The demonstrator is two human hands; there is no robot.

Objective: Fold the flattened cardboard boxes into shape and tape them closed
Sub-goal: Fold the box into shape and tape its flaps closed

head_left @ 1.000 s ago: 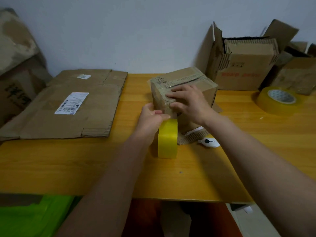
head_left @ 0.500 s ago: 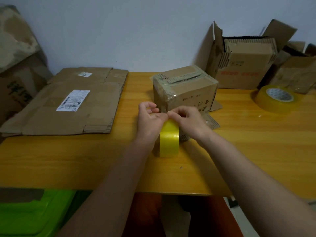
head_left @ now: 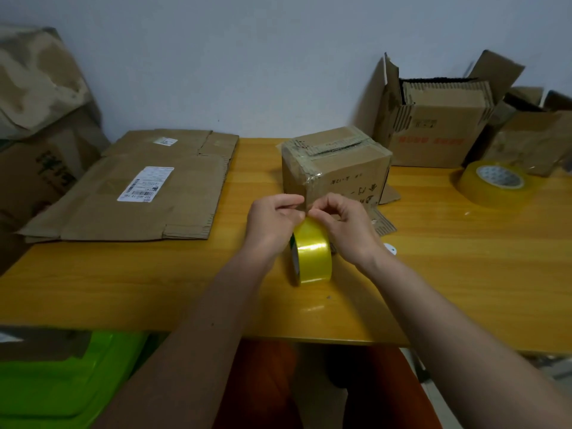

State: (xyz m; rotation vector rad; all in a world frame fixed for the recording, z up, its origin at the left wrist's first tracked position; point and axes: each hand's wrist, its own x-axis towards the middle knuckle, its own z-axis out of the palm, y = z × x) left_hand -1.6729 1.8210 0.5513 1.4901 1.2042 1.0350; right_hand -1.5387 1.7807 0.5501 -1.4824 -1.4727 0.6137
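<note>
A small folded cardboard box (head_left: 337, 168) stands on the wooden table (head_left: 154, 289), tape over its top and near face. In front of it a yellow tape roll (head_left: 311, 253) stands on edge. My left hand (head_left: 272, 226) grips the roll's left side, thumb and fingers curled near its top. My right hand (head_left: 346, 224) pinches the tape at the top of the roll, just below the box's near face. A stretch of clear tape seems to run from the roll up to the box.
Flattened cardboard boxes (head_left: 148, 190) lie at the left. An open box (head_left: 433, 125) and more cardboard stand back right, with a second tape roll (head_left: 492, 184) beside them. A small white cutter (head_left: 390, 248) peeks out past my right wrist. A green bin (head_left: 62, 382) sits below the table.
My right hand came down off the box's face to the top of the roll and now pinches the tape there. My left hand stayed on the roll.
</note>
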